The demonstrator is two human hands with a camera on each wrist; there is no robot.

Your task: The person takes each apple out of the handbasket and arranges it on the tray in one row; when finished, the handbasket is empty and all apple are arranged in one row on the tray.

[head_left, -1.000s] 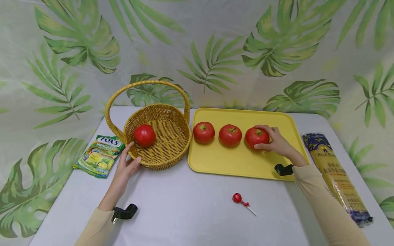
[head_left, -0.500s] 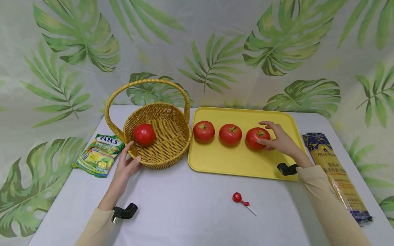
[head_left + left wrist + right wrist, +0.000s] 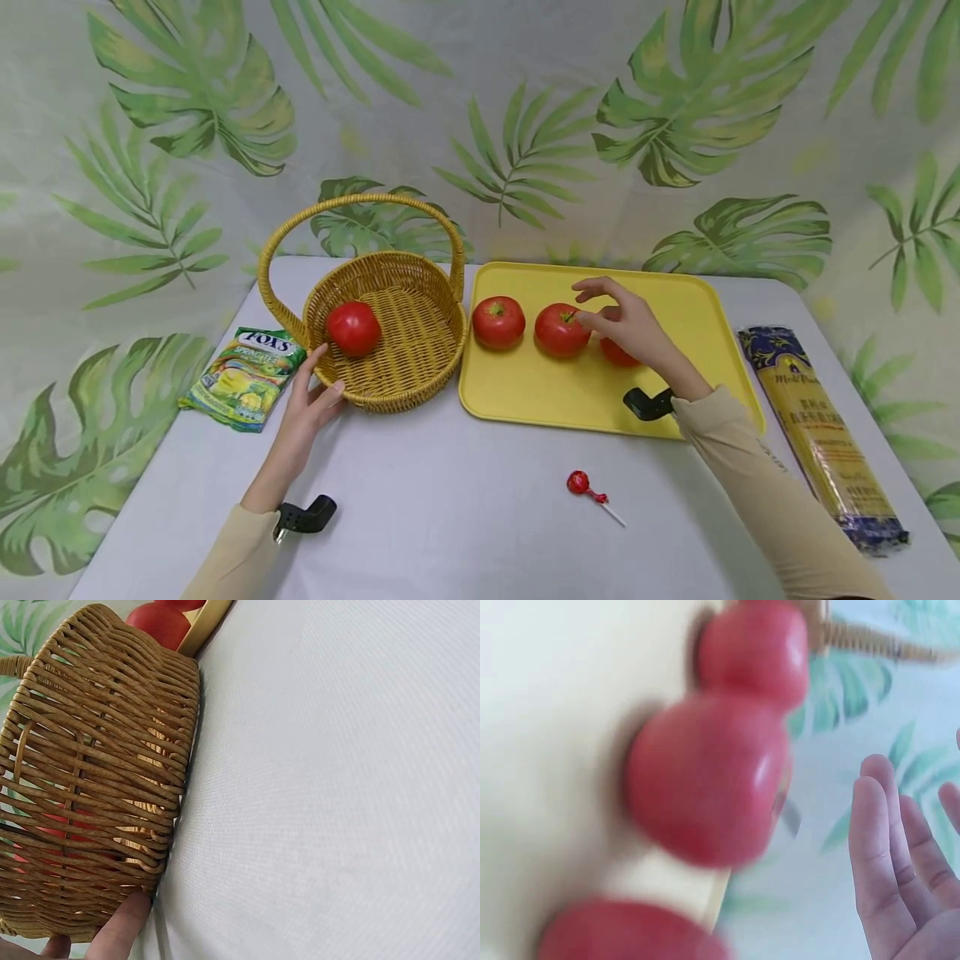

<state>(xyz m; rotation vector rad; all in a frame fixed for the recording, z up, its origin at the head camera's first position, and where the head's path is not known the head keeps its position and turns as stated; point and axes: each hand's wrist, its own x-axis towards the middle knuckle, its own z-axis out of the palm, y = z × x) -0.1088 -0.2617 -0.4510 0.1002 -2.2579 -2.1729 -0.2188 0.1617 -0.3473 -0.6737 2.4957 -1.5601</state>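
- Head: right hand [image 3: 633, 329] hovers over yellow tray [image 3: 540, 404], fingers wide, holding nothing. Middle apple [image 3: 557, 337] lies just below its fingertips; right apple [image 3: 618, 353] partly hidden. Left hand [image 3: 302, 412] touches basket [image 3: 408, 342], near left side, fingers loosely spread.
- Left wrist: fingertip [image 3: 133, 904] against basket's wall, low down.
- Right wrist: apples blurred, apart from fingers. Likely a reach; next calls for lowering, closing round middle apple.
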